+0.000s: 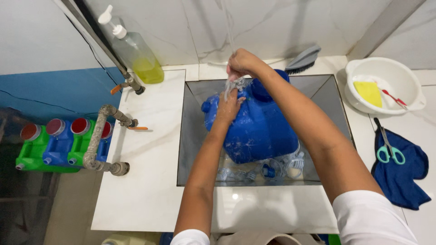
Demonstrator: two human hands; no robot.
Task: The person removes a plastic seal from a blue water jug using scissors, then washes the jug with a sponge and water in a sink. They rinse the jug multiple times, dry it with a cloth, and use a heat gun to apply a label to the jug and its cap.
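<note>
- Bench [145, 181] of pale marble-look stone, spanning the whole view, with a square sink [195, 136] of grey metal sunk into its middle.
- Blue jerrycan [263, 131], by far the bulkiest thing in the sink, tilted with its base down on the sink floor and its neck up toward the back wall, wet and flecked with suds.
- Step in hand, as judged: washing the outside of the can under a thin stream of water [230, 36] falling from above.
- Left hand [229, 106] pressed flat against the can's upper shoulder, fingers apart, steadying or rubbing rather than gripping.
- Right hand [243, 63] just above the can's top, right in the stream, fingers bunched together; cannot tell whether clamped on anything.
- Turning the can to reach another face calls for a firm two-handed hold, wet soapy plastic likely being slippery.
- Row of green and blue cans [54, 145] with red caps down on the left, below bench level, well apart from the sink.
- Dark blue cloth [402, 181] on the right of the bench, scissors [388, 147] with teal handles lying on its upper edge.
- White basin [408, 77] at the far right corner, holding a yellow sponge [369, 93].
- Pump bottle [138, 56] of yellow-green liquid at the back left, beside a grey pipe [97, 140] with orange-handled taps.
- Grey hand brush [303, 60] behind the sink, near the right forearm.
- Small clear and blue plastic pieces [272, 170] crowding the sink floor against the can's base, leaving little room to shift it.
</note>
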